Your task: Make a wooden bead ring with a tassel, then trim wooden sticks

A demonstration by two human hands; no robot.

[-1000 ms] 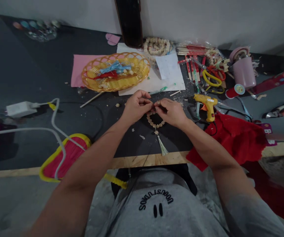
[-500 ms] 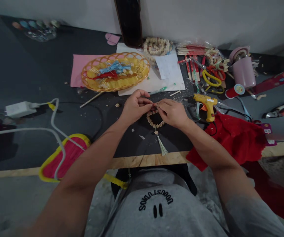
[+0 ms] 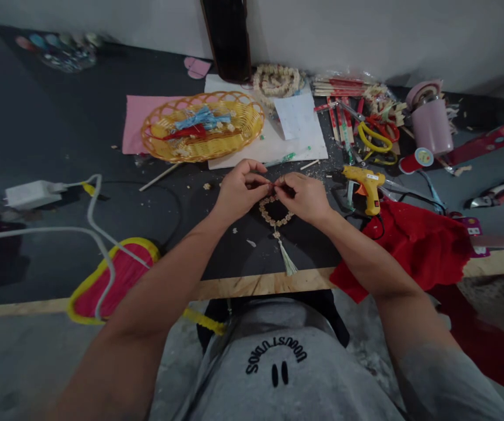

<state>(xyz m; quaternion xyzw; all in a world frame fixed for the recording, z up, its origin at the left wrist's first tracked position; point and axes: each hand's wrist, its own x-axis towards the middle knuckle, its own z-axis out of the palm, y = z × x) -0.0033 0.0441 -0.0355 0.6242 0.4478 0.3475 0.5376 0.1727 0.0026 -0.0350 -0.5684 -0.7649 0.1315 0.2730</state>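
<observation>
A loop of pale, flower-like beads, a beaded bracelet (image 3: 277, 221), lies on the dark tabletop just in front of me, with a whitish tassel (image 3: 287, 259) hanging toward the table edge. Both hands meet at the far end of this loop. My left hand (image 3: 242, 190) is closed, thumb and index finger pinched at the bracelet's top. My right hand (image 3: 303, 196) pinches at the same spot from the other side. Something small and reddish shows between the fingertips, but the cord ends there are too fine to make out.
Beyond my hands stands a yellow wicker basket (image 3: 164, 151) with blue and red tassels. To the right lie a yellow glue gun (image 3: 369, 186), scissors (image 3: 377, 139), a thread spool (image 3: 415, 161), a pink cup (image 3: 432, 126) and red cloth (image 3: 423, 242). A white charger (image 3: 35, 194) with cable is left.
The fingertips of both hands have shifted very slightly while still pinching at the bracelet's top. The whole view has moved a little; the bracelet stays in place.
</observation>
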